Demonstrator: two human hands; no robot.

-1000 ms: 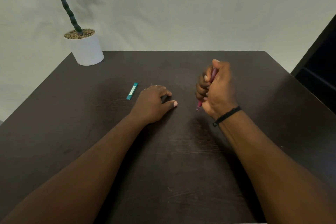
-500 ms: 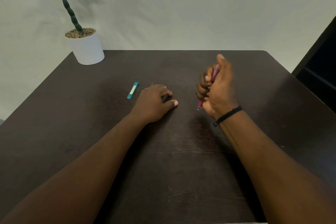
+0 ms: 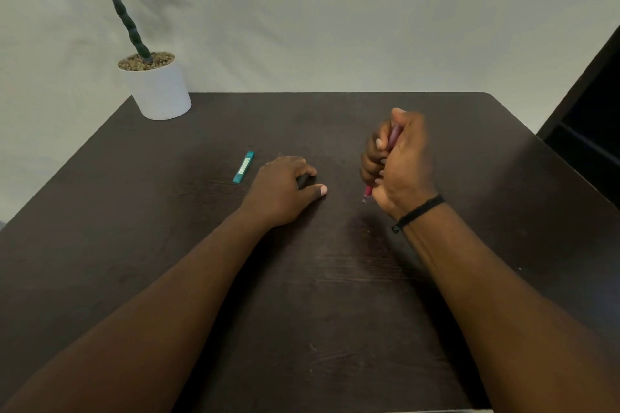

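My right hand grips a red mechanical pencil in a fist above the dark table, tip pointing down and thumb on its top end; most of the barrel is hidden by the fingers. My left hand rests on the table with fingers loosely curled and the thumb stretched to the right; nothing shows in it. Just left of that hand lies a small teal lead case. A few thin leads seem to lie beside the left hand's knuckles, too faint to be sure.
A white pot with a green plant stands at the back left corner of the dark wooden table. A dark piece of furniture stands off the table's right edge. A pale wall is behind.
My right thumb, lifted off the pencil's top half a second ago, has come back down onto it. The left hand and the teal case have not moved.
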